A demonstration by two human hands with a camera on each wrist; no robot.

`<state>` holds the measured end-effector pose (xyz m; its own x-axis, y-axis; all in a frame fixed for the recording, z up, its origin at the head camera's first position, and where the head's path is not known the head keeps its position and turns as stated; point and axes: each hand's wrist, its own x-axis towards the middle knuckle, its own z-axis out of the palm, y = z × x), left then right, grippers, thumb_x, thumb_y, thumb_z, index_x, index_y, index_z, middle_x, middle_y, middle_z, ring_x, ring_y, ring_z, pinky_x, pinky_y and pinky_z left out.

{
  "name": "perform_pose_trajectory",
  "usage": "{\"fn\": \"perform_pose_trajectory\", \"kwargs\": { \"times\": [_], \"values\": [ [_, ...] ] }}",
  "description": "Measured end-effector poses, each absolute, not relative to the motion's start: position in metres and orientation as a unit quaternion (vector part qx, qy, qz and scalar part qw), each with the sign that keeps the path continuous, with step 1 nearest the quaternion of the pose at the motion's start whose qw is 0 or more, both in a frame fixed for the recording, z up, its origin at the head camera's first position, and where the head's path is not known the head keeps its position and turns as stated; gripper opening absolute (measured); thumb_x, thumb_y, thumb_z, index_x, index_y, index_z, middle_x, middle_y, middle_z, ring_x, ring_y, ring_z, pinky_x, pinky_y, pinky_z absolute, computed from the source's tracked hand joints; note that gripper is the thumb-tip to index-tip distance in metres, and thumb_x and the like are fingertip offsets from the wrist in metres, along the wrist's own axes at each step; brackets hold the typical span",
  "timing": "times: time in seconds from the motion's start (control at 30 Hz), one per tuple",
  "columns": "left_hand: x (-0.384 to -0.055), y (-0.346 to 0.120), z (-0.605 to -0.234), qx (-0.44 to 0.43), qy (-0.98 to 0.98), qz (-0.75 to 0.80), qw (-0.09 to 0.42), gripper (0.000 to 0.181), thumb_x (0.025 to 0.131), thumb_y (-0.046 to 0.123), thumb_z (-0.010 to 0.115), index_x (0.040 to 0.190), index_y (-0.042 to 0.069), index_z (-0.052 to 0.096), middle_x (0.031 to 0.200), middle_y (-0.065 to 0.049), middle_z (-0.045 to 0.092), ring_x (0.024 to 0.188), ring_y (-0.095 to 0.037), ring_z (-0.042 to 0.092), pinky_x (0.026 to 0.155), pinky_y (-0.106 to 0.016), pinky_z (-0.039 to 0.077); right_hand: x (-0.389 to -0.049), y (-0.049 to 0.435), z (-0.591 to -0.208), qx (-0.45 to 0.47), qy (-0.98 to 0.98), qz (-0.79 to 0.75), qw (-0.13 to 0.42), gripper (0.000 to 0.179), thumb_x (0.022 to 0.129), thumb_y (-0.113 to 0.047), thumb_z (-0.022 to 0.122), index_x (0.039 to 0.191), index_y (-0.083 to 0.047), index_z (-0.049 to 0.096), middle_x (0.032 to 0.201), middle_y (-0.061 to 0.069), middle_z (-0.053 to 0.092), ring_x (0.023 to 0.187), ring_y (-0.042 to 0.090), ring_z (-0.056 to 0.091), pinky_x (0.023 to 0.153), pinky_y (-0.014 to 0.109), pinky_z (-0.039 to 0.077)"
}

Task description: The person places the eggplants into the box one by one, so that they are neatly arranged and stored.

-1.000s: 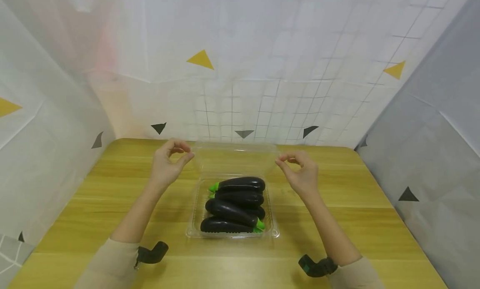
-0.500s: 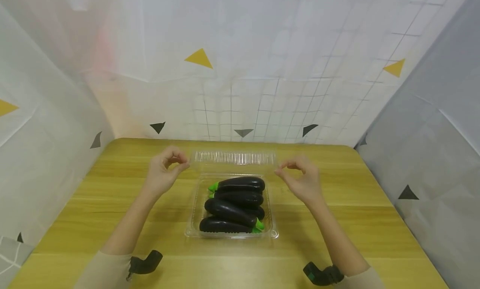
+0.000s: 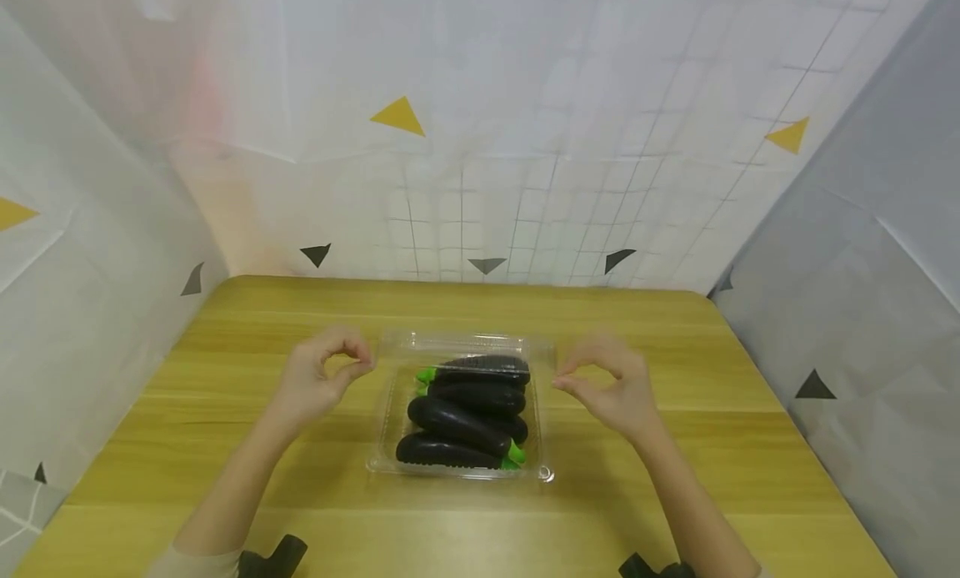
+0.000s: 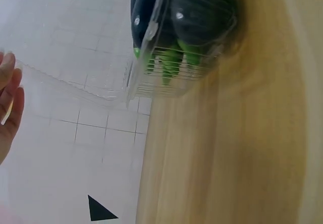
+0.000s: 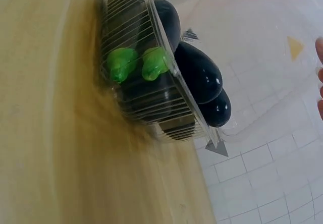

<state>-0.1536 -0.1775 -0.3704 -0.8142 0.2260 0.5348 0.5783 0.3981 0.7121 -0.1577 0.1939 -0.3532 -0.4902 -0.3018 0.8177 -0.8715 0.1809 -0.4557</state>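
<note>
A clear plastic clamshell box (image 3: 380,453) stands on the table, with several dark eggplants (image 3: 457,424) with green stems piled inside. Its hinged lid (image 3: 465,342) is tilted up and slants over the back of the box. At the lid's left corner my left hand (image 3: 318,379) pinches the rim between thumb and fingers. The right hand (image 3: 611,388) pinches the opposite corner the same way. Both wrist views show the eggplants rising a little above the ribbed base (image 5: 151,100). Only the fingertips of my left hand (image 4: 10,95) and right hand (image 5: 320,77) enter those views.
The wooden table (image 3: 750,461) extends on all sides of the box. Behind it stands a white sheet wall (image 3: 480,77) with grid lines and triangle marks, and similar sheets close off the left and right sides.
Both hands have come down and toward me, bringing the lid from nearly upright at the back to a lower slant over the rear eggplants. The base has stayed in place.
</note>
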Motion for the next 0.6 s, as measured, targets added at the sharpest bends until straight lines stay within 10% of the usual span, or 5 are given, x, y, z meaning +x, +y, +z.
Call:
{"fn": "perform_pose_trajectory", "kwargs": {
  "times": [0.6],
  "values": [
    [-0.106, -0.178, -0.423, -0.361, -0.833, -0.325, 0.265, 0.039, 0.06, -0.015, 0.081, 0.077, 0.015, 0.063, 0.09, 0.007, 0.065, 0.085, -0.014, 0.065, 0.084, -0.014, 0.049, -0.117, 0.197, -0.404, 0.423, -0.721, 0.504, 0.219, 0.032, 0.056, 0.015, 0.079, 0.074, -0.008, 0.066, 0.077, 0.006, 0.064, 0.075, 0.018, 0.059, 0.08, 0.02, 0.048]
  ]
}}
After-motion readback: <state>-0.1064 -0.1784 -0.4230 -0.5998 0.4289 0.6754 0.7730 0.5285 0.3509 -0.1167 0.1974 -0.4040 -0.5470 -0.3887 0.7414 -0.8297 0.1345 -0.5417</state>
